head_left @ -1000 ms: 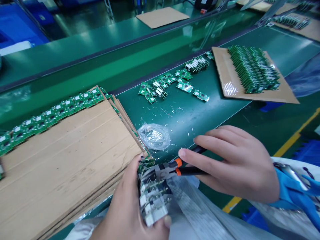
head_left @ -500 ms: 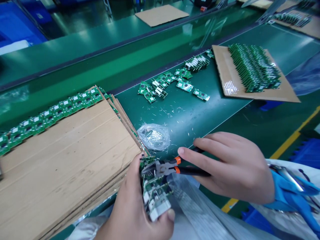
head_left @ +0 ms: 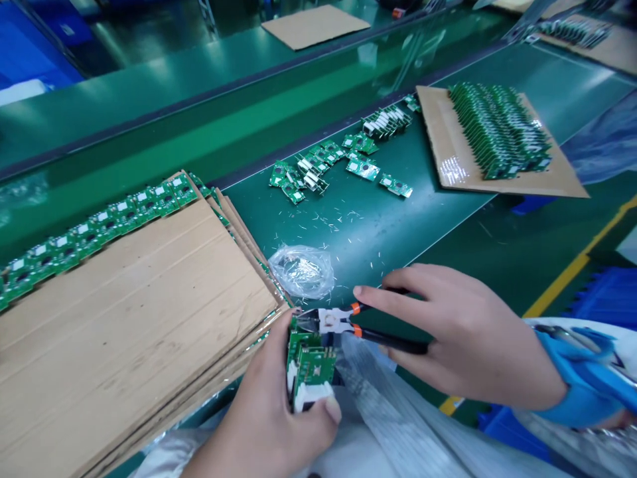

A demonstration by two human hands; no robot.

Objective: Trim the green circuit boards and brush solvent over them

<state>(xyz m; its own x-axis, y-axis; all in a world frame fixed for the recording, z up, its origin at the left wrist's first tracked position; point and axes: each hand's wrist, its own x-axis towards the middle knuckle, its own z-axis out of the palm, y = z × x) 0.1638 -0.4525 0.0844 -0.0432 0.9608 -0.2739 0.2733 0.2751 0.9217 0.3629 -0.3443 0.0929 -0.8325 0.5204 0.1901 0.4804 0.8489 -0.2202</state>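
Okay, I'm on the head camera, looking down at the work. The left hand [head_left: 263,411] has a small stack of green circuit boards [head_left: 311,368] bunched up at the corner of a cardboard pile [head_left: 129,312], its fingers [head_left: 271,372] closed around the stack and the thumb [head_left: 332,409] pressing on the near face. That grip looks meant to keep the boards tight together and stop them sliding apart. The right hand [head_left: 462,338] is wrapped around the black handles of a pair of pliers [head_left: 331,320] with orange collars, its fingers curled shut on the grips, the index finger [head_left: 378,295] reaching forward over the top handle. The nose of the tool sits right at the top edge of the stack, apparently touching it, though I can't tell from here whether the jaws are parted or closed. Bringing both hands together low and close to the body seems to steady the work.

Beyond them, a crumpled plastic bag [head_left: 301,271] sits on the green belt [head_left: 378,245], with tiny metal snippets [head_left: 343,222] scattered around it. Further up, loose boards [head_left: 308,172] lie in a messy group, and a cardboard sheet [head_left: 438,126] carries tight rows of boards [head_left: 497,129]. A blue glove [head_left: 577,392] shows by the right wrist.
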